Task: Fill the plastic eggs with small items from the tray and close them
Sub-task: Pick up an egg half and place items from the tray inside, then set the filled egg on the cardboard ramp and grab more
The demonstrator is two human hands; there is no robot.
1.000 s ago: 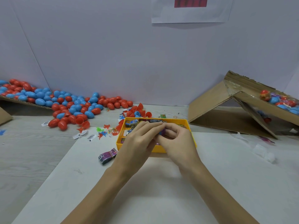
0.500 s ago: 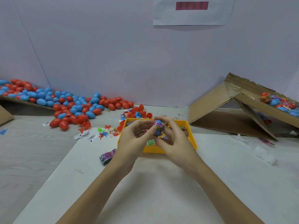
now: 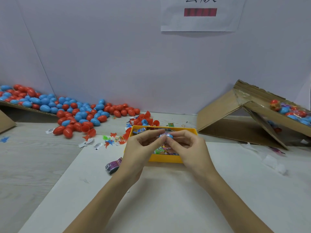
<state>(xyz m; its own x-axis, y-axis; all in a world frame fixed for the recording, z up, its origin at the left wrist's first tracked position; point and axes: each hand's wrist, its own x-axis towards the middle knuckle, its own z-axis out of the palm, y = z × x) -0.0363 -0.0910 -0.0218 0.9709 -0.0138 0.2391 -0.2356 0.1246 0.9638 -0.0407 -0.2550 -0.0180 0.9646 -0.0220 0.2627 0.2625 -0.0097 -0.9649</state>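
While both hands met above the yellow tray (image 3: 165, 160), they pinched a small blue egg (image 3: 166, 136) between them, with a purple wrapper showing at its top. The left hand (image 3: 143, 148) had thumb and forefinger curled onto the egg's left end, and the right hand (image 3: 188, 148) gripped its right end with bent fingertips. The egg hung just over the tray, not touching it. Inside the tray lay a jumble of small wrapped items (image 3: 159, 151), and another dark wrapped packet (image 3: 113, 165) lay on the white sheet (image 3: 168, 199) just left of the tray. Farther left on the counter (image 3: 33, 157), a heap of red and blue eggs (image 3: 67, 111) spilled off a cardboard flap. To the right, a tilted cardboard box (image 3: 244, 118) held more eggs in its upper part.
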